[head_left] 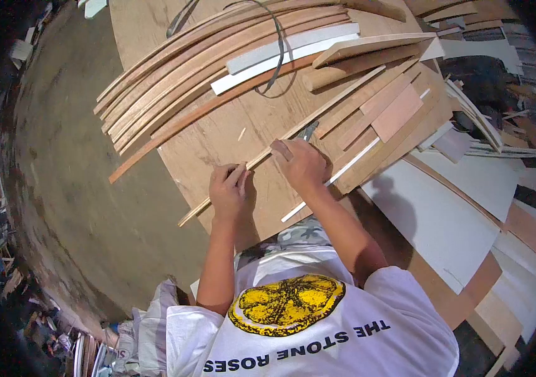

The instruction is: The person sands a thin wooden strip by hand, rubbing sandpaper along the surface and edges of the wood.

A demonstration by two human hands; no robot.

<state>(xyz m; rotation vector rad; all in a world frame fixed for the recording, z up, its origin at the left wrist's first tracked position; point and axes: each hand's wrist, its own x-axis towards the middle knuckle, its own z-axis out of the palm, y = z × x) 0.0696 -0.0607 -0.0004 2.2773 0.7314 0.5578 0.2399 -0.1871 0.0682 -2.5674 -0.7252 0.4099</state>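
Observation:
A long thin wooden strip (199, 210) slants across the plywood board from lower left to upper right. My left hand (227, 188) is closed on this strip, thumb and fingertips pinching it from above. Just right of it, my right hand (304, 166) is closed over the strip's middle with the fingers curled. A dark, narrow object (308, 131) shows at the far side of the right hand; whether the hand holds it is hidden. A small wood sliver (241, 134) lies beyond the left hand.
Long wooden strips (217, 75) and white strips (286, 56) lie across the plywood (186, 151), crossed by a dark strap loop (280, 50). Short wood pieces (396, 113) sit at right. White sheets (431, 213) lean beside the board, with offcuts around them. Concrete floor (92, 157) spreads left.

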